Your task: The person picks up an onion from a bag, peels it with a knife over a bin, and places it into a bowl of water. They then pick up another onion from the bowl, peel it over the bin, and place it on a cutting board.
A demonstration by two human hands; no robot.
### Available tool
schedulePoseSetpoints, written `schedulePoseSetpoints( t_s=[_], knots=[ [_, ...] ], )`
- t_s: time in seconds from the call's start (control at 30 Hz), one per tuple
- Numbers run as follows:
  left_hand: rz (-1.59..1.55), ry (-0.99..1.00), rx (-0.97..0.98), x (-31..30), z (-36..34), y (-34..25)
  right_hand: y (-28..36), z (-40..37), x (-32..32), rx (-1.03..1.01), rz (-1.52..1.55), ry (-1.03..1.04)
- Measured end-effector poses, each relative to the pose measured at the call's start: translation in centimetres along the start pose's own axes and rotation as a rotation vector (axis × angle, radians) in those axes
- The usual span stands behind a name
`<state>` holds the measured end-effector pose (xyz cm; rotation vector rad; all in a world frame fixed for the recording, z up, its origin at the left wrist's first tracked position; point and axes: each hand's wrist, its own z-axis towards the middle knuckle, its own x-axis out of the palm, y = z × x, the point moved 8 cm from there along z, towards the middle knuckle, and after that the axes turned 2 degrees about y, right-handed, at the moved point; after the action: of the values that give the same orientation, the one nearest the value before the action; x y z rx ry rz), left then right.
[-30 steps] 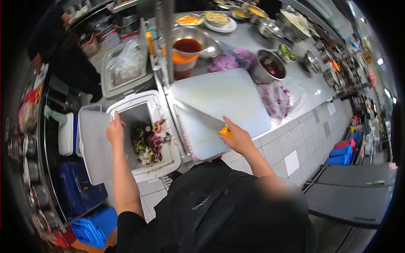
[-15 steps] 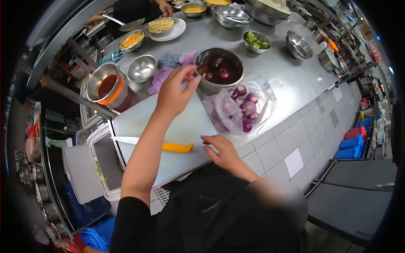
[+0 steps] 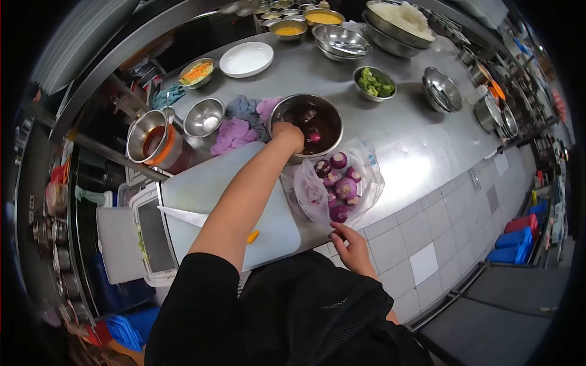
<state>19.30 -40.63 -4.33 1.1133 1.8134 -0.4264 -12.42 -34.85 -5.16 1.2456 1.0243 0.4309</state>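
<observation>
My left hand [image 3: 289, 136] reaches over the near rim of a steel bowl [image 3: 337, 137] holding dark liquid, its fingers hidden inside. A peeled-looking purple onion [image 3: 314, 135] floats in that liquid. My right hand [image 3: 352, 247] is at the front edge of the table, thumb and forefinger apart, close to a clear plastic bag [image 3: 310, 194]. Several purple onions [image 3: 346, 188] show through the bag's mouth. Under my left forearm, on the white cutting board [image 3: 278, 222], lies a knife with a pale blade [image 3: 183, 215] and a yellow handle [image 3: 253, 236].
Purple and grey cloths [image 3: 233, 135] lie beside a small steel bowl [image 3: 204, 118]. Left of them stands a pot of reddish liquid [image 3: 146, 143]. Broccoli [image 3: 375, 84] in a bowl, a white plate [image 3: 246, 59] and shredded vegetables [image 3: 196, 72] sit farther back. A lidded bin [image 3: 152, 235] adjoins the board.
My left hand has gone from above the bowl's rim down into it. My right hand has shifted right, off the board's edge. The noodle bowl and another person's hands have left the white plate area.
</observation>
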Motion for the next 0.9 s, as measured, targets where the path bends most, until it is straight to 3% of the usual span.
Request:
schedulePoseSetpoints(
  t_s=[0.1,0.2,0.3,0.4,0.57,0.73,0.8,0.83,0.9],
  knots=[
    [-0.059,-0.084,-0.074,0.1,0.1,0.2,0.6,1.0,0.9,-0.031,-0.001,0.094],
    [-0.044,-0.109,-0.039,-0.2,-0.3,0.4,1.8,2.1,1.7,-0.113,-0.009,0.16],
    [-0.092,-0.004,0.068,-0.4,-1.9,0.1,3.1,2.9,2.4,-0.196,-0.056,0.201],
    [-0.194,-0.097,0.073,-0.9,-2.8,0.6,3.6,3.5,3.8,-0.201,-0.014,0.27],
    [-0.548,-0.786,0.285,-2.6,-4.6,2.6,4.9,3.9,6.8,-0.233,-0.049,0.321],
    [-0.804,-1.077,0.115,-2.2,-11.5,9.8,6.2,4.4,11.2,-0.224,0.014,0.447],
    [-1.093,-1.16,0.007,-0.7,-14.7,14.6,7.9,4.9,12.5,-0.322,-0.019,0.43],
    [-1.089,-1.172,-0.016,0.5,-15.9,16.8,8.3,5.2,13.4,-0.335,-0.018,0.451],
    [-1.35,-1.25,-0.233,5.0,-19.4,23.6,10.2,5.5,15.7,-0.507,-0.165,0.444]
  ],
)
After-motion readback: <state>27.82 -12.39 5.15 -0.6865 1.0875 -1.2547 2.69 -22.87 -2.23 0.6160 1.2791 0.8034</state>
